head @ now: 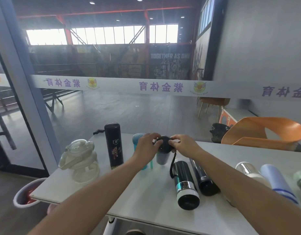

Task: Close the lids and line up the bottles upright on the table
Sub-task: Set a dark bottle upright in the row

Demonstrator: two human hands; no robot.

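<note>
Well back on the white table point(146, 192), a grey bottle point(162, 158) stands upright with its black lid point(165, 145) gripped from both sides. The left hand point(147, 143) and right hand point(181, 144) curl their fingers round its rim. The lid seems seated, though the hands hide the join. A black strap point(171, 165) hangs from it. A teal bottle point(137, 137), a black flask point(113, 145) and a clear jug point(80, 160) stand to its left.

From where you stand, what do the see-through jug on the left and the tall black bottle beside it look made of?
The jug looks like clear plastic or glass: the table shows through it. The tall black bottle looks like coated metal, satin black with a printed design; plastic is possible.
</note>
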